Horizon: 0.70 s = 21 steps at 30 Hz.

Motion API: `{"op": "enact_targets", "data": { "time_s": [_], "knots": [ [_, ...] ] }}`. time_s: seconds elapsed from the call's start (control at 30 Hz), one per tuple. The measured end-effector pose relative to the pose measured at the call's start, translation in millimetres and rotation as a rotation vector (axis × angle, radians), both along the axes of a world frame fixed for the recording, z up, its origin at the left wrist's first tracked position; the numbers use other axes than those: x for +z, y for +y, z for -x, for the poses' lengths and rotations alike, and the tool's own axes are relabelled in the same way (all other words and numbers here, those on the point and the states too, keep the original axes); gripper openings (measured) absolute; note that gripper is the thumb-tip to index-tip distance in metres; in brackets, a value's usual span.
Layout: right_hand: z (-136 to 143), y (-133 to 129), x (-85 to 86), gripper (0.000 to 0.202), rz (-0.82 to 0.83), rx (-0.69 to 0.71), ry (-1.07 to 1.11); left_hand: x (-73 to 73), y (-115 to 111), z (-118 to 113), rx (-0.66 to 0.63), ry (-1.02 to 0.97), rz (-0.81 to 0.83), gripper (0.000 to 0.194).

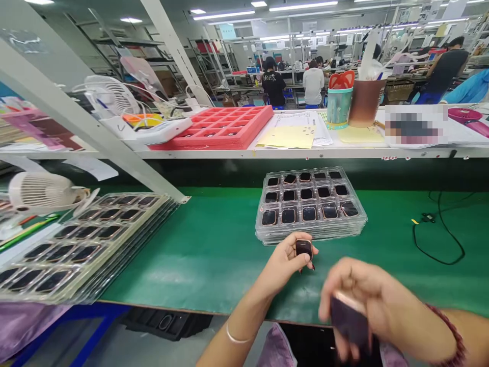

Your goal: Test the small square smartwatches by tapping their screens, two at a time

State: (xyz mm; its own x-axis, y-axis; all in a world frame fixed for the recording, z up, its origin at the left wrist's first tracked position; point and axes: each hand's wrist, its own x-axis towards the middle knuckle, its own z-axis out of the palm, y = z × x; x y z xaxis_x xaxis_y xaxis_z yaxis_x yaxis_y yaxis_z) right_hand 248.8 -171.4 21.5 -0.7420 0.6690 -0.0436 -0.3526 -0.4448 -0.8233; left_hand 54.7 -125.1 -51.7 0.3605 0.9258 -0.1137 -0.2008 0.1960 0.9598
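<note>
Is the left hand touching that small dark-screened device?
Touching. The head view shows the left hand holding the small dark-screened device, thumb lapping over its lower edge.

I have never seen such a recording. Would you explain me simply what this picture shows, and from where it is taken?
There is no machine here: a person works with bare hands. The picture comes from a camera worn on the head, looking forward and down. The left hand holds a small watch-like piece with a dark face. The right hand holds a dark object, too blurred to identify. On the green tabletop, beyond the hands, stands a stack of clear trays; the top one carries rows of dark-faced pieces. Another tray stack stands at the left, and a black cable lies at the right.
</note>
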Motion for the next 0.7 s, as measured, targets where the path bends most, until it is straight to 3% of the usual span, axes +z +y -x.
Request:
{"op": "enact_targets", "data": {
  "time_s": [0.17,0.33,0.53,0.63,0.7],
  "knots": [
    [-13.8,52.0,-52.1,0.044,-0.171,-0.242,-0.344,-0.2,3.2,-4.7,0.055,0.035,-0.010,0.029],
    [-21.9,66.9,-83.7,0.039,-0.279,-0.249,-0.411,-0.7,2.9,-3.2,0.054,0.084,0.003,0.035],
    [-20.2,66.9,-88.0,0.029,-0.346,-0.262,-0.421,-6.5,4.1,-6.0,0.021,0.061,-0.019,0.031],
    [-19.1,64.3,-77.6,0.026,-0.337,-0.254,-0.414,-4.1,7.7,-7.0,0.008,0.053,-0.020,0.031],
    [-24.9,55.8,-63.2,0.037,-0.274,-0.203,-0.327,5.9,3.3,-1.4,-0.042,-0.012,-0.020,0.038]
  ]
}}
